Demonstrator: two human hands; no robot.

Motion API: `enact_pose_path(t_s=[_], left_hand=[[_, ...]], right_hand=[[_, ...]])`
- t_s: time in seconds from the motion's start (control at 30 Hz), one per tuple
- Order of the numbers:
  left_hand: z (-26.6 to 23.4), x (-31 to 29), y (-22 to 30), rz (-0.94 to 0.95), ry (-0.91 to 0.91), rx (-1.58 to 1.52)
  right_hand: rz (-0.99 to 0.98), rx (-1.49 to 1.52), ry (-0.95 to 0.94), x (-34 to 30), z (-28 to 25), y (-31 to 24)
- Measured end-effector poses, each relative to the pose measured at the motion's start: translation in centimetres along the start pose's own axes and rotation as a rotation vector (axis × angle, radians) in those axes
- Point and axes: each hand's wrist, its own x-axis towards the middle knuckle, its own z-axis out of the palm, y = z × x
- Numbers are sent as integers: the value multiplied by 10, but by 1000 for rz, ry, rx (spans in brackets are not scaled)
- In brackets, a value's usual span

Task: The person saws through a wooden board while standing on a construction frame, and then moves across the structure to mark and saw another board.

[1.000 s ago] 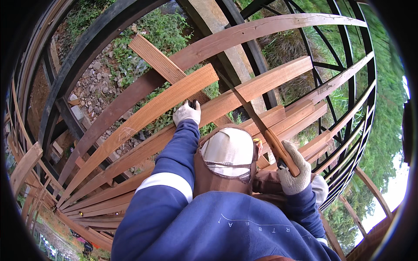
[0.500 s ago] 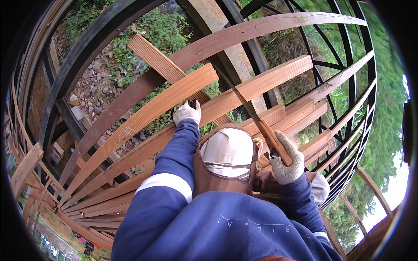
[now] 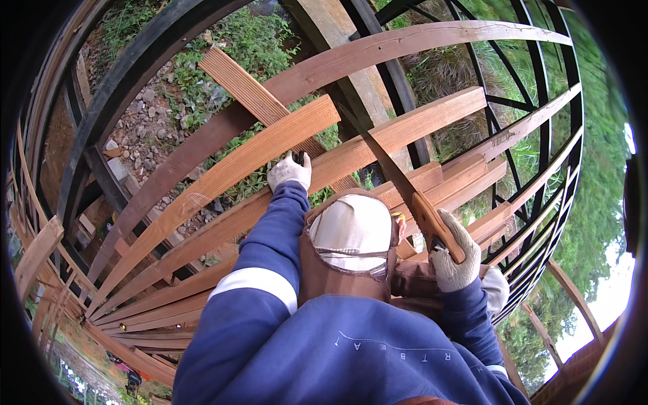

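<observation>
My right hand (image 3: 455, 256), in a pale knit glove, is closed around the brown wooden handle of a handsaw (image 3: 395, 172). The saw's blade slants up and to the left, lying across a reddish wooden beam (image 3: 432, 116). Farther left along that beam, my left hand (image 3: 290, 174), gloved too, grips its edge, with dark fingertips partly showing. A second wooden beam (image 3: 270, 142) runs just beyond the left hand. Beneath both passes a grooved crosswise board (image 3: 239, 79). Between my arms is my bent knee (image 3: 351, 233) in torn brown trousers, white cloth showing.
Several more beams fan out from the lower left, and shorter wood pieces (image 3: 466, 182) lie right of the saw. A long dark-brown beam (image 3: 351, 57) arches beyond. Black metal frame members (image 3: 101, 128) surround the spot. Through the gaps, rubble (image 3: 152, 115) and plants show below.
My right hand has drawn the saw back, down and to the right, its handle tilting slightly. The left hand stays on the beam.
</observation>
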Motion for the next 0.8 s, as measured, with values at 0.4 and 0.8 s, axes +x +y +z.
enact_pose_path(t_s=[0.4,0.8], left_hand=[[-5,-1,6,-24,-33,-13],[-3,3,0,-31,-19,-44]], right_hand=[[-55,-47,-5,1,7,2],[-73,-94,-41,-13,-7,7]])
